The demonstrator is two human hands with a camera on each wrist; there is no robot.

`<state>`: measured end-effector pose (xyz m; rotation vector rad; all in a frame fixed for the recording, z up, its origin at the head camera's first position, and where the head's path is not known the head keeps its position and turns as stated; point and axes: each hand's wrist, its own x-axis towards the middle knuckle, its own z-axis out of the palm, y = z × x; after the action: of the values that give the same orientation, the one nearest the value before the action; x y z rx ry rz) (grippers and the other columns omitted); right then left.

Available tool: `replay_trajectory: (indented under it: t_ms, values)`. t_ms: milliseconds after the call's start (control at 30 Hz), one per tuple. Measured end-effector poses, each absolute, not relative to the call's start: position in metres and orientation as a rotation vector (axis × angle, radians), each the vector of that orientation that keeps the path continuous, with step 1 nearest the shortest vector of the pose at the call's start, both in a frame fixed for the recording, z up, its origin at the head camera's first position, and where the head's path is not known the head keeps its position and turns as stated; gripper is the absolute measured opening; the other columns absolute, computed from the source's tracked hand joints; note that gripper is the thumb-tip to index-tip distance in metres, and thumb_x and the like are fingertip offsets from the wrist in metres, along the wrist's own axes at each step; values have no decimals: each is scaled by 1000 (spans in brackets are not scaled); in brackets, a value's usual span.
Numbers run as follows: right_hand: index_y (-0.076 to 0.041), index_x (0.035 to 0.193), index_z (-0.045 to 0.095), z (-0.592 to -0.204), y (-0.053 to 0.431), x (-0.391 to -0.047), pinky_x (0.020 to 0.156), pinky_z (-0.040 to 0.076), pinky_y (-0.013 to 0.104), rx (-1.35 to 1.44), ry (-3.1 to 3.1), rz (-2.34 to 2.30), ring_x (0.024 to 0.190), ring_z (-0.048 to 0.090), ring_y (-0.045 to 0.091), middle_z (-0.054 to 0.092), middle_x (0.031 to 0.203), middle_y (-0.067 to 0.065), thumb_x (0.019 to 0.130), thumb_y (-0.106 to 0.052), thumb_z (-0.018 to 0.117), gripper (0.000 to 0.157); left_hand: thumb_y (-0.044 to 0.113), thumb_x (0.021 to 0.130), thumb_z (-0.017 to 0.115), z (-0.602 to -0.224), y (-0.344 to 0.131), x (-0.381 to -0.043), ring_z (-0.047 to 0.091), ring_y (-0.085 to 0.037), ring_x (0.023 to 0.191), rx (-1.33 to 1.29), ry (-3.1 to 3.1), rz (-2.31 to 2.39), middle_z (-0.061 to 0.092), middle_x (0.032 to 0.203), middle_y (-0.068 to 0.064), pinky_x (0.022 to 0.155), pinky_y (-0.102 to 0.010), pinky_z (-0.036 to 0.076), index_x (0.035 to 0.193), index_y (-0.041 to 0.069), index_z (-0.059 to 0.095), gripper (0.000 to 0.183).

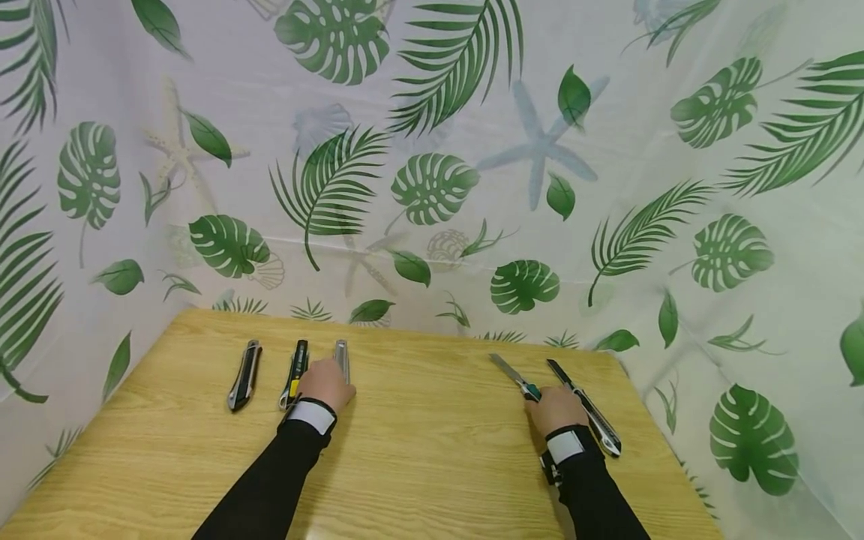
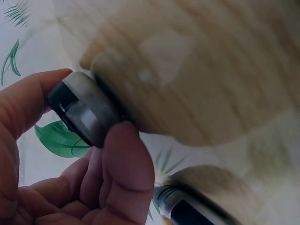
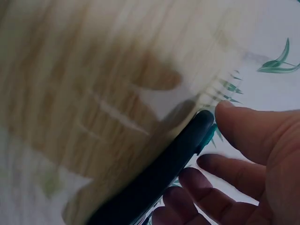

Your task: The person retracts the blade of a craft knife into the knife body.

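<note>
My left hand (image 1: 327,384) pinches a silver utility knife (image 1: 342,360) between thumb and finger; its dark-and-metal end (image 2: 86,110) shows up close in the left wrist view. Just left of that hand lies a black utility knife with a yellow part (image 1: 295,386), partly covered by it. On the right, my right hand (image 1: 559,411) holds a dark green utility knife (image 1: 531,391), blade out toward the upper left. In the right wrist view, thumb and curled fingers are at the end of its handle (image 3: 159,173). Beside it lies a black-and-silver utility knife (image 1: 601,424).
A further black-and-silver utility knife (image 1: 244,377) lies at the far left of the wooden table (image 1: 418,427). Leaf-patterned sheeting (image 1: 432,247) rises along the table's back and sides.
</note>
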<state>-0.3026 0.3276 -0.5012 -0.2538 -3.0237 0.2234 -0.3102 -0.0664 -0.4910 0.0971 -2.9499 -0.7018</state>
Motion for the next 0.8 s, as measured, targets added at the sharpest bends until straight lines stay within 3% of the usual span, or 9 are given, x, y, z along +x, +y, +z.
replay_trajectory:
  t_ms: [167, 300, 400, 500, 600, 700, 800]
  values:
    - [-5, 121, 69, -506, 331, -308, 68, 52, 61, -324, -3024, 219, 97, 53, 48, 60, 110, 30, 90, -28, 73, 40, 22, 77, 81, -491, -67, -310, 55, -22, 47, 111, -2952, -720, 59, 57, -11, 43, -38, 51, 67, -2, 64, 32]
    - [-6, 118, 70, -512, 337, -315, 60, 53, 55, -360, -3013, 235, 82, 58, 40, 67, 99, 22, 86, -27, 78, 39, 30, 77, 84, -497, -68, -311, 53, -20, 45, 120, -2961, -757, 56, 54, -8, 40, -33, 44, 66, 1, 62, 38]
    - [-4, 114, 70, -513, 340, -318, 53, 52, 49, -341, -3029, 234, 67, 60, 33, 69, 88, 18, 84, -24, 80, 38, 40, 81, 81, -500, -68, -310, 46, -16, 39, 129, -2958, -765, 48, 47, -2, 34, -28, 31, 59, 5, 61, 45]
    - [0, 114, 67, -509, 340, -319, 55, 53, 49, -287, -3064, 210, 65, 61, 32, 69, 86, 18, 85, -24, 79, 39, 49, 84, 75, -497, -68, -303, 42, -14, 35, 89, -2887, -733, 46, 48, -2, 31, -26, 26, 63, 4, 64, 51]
    - [3, 112, 68, -507, 338, -316, 57, 54, 49, -186, -3083, 172, 65, 61, 32, 69, 82, 18, 88, -24, 75, 37, 51, 86, 72, -488, -66, -291, 48, -16, 40, -26, -2770, -748, 57, 61, -9, 33, -29, 36, 77, -2, 68, 53]
    - [3, 109, 70, -501, 327, -308, 57, 53, 44, -13, -3042, 263, 65, 61, 27, 69, 82, 15, 91, -25, 71, 33, 47, 90, 70, -478, -57, -273, 60, -18, 58, -176, -2698, -974, 67, 85, -14, 48, -34, 51, 100, -3, 71, 51]
    - [0, 112, 70, -482, 294, -295, 61, 53, 41, 146, -2933, 636, 70, 61, 21, 70, 88, 11, 96, -27, 67, 32, 49, 93, 66, -469, -40, -253, 64, -17, 77, -355, -2669, -1294, 70, 102, -13, 64, -37, 56, 119, 0, 67, 55]
